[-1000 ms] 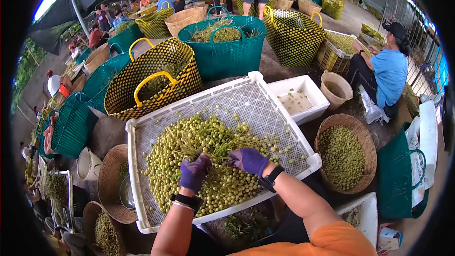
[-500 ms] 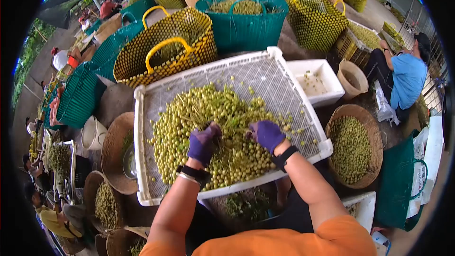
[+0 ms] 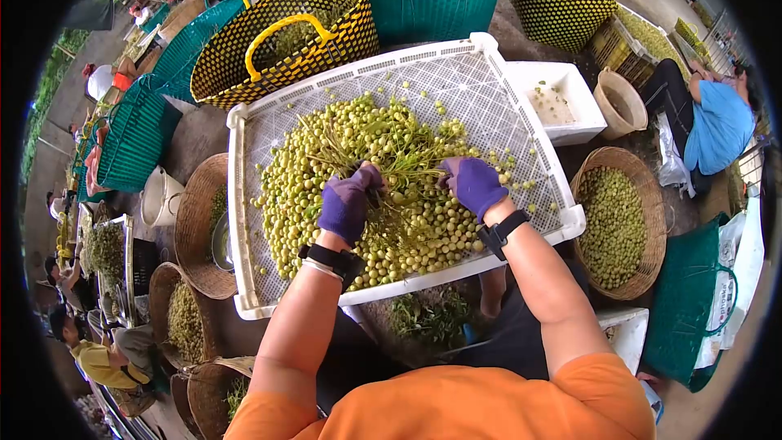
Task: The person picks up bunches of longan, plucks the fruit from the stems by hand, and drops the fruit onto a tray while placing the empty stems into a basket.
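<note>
A heap of small round yellow-green fruits [image 3: 305, 220] lies on a white slatted tray [image 3: 481, 85] in front of me, with thin green stems [image 3: 399, 165] tangled through it. My left hand [image 3: 350, 202], in a purple glove, is closed around stems over the middle of the heap; its fingertips are partly hidden. To its right, my right hand [image 3: 474, 186], also gloved, pinches the other end of the stem bunch. Stems stretch across the gap between both hands, with loose fruits beneath them.
Wicker baskets of fruits stand at the right [image 3: 615, 224] and left [image 3: 186, 326]. A yellow-black woven basket [image 3: 285, 41] and a teal basket [image 3: 432, 8] are behind the tray. A white foam box [image 3: 562, 102] sits beside it. A person in a blue shirt [image 3: 717, 126] sits at right.
The view has tipped downward, so the tray and baskets appear higher. My right hand has moved slightly to the right, away from the left, and both hands still hold stems.
</note>
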Demonstrator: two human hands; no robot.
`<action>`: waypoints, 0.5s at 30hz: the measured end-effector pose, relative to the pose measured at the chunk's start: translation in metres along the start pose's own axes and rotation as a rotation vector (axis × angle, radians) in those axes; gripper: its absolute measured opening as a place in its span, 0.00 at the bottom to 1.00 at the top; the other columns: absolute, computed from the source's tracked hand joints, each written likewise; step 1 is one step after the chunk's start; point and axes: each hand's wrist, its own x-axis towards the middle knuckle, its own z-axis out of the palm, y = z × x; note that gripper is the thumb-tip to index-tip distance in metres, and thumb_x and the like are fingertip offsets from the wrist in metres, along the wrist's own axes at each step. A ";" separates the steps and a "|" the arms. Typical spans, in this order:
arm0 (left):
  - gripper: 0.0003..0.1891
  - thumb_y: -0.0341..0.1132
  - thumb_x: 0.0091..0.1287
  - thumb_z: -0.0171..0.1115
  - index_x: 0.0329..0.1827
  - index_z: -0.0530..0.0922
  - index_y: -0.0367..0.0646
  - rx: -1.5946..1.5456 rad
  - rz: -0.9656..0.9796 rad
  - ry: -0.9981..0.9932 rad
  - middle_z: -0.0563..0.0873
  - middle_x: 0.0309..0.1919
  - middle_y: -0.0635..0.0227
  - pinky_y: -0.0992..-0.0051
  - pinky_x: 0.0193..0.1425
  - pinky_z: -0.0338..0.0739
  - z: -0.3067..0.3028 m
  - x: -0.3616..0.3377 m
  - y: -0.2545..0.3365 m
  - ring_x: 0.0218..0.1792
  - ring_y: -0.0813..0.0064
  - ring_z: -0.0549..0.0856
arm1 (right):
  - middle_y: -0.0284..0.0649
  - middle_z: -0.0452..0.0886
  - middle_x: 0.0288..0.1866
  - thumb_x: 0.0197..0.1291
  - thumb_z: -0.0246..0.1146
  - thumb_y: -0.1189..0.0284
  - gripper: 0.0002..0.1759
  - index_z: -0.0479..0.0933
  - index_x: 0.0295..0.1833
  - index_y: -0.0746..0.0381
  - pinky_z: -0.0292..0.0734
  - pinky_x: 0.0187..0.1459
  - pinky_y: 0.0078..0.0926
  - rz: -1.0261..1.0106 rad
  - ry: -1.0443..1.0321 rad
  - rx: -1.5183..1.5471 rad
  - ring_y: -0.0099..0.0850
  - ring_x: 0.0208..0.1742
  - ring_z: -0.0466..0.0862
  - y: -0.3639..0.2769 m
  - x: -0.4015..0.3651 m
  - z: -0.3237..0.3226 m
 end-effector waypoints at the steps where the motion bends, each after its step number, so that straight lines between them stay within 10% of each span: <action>1: 0.15 0.39 0.71 0.53 0.30 0.74 0.37 -0.085 -0.093 0.034 0.80 0.35 0.65 0.72 0.46 0.76 0.004 -0.001 0.005 0.37 0.72 0.81 | 0.52 0.81 0.37 0.55 0.58 0.75 0.10 0.78 0.43 0.60 0.77 0.41 0.43 0.117 -0.102 -0.062 0.49 0.39 0.82 -0.012 0.001 -0.011; 9: 0.12 0.35 0.70 0.51 0.31 0.76 0.37 0.122 0.077 -0.056 0.84 0.32 0.64 0.74 0.46 0.78 0.000 -0.002 0.004 0.36 0.74 0.84 | 0.51 0.82 0.39 0.55 0.59 0.74 0.11 0.78 0.44 0.59 0.77 0.40 0.42 -0.035 0.070 -0.110 0.47 0.40 0.83 0.008 0.001 -0.004; 11: 0.10 0.30 0.69 0.49 0.33 0.77 0.38 0.368 0.242 -0.113 0.86 0.31 0.64 0.76 0.46 0.79 -0.004 -0.001 -0.003 0.37 0.75 0.86 | 0.50 0.82 0.37 0.55 0.60 0.72 0.10 0.78 0.44 0.58 0.78 0.40 0.42 0.239 -0.089 -0.161 0.46 0.40 0.83 0.004 0.004 -0.009; 15: 0.17 0.42 0.71 0.52 0.30 0.75 0.37 0.150 0.184 -0.150 0.82 0.32 0.63 0.72 0.45 0.77 -0.004 0.000 0.003 0.34 0.71 0.82 | 0.50 0.83 0.35 0.55 0.62 0.70 0.11 0.78 0.45 0.58 0.78 0.40 0.43 0.155 0.013 -0.209 0.47 0.39 0.84 0.001 0.000 -0.022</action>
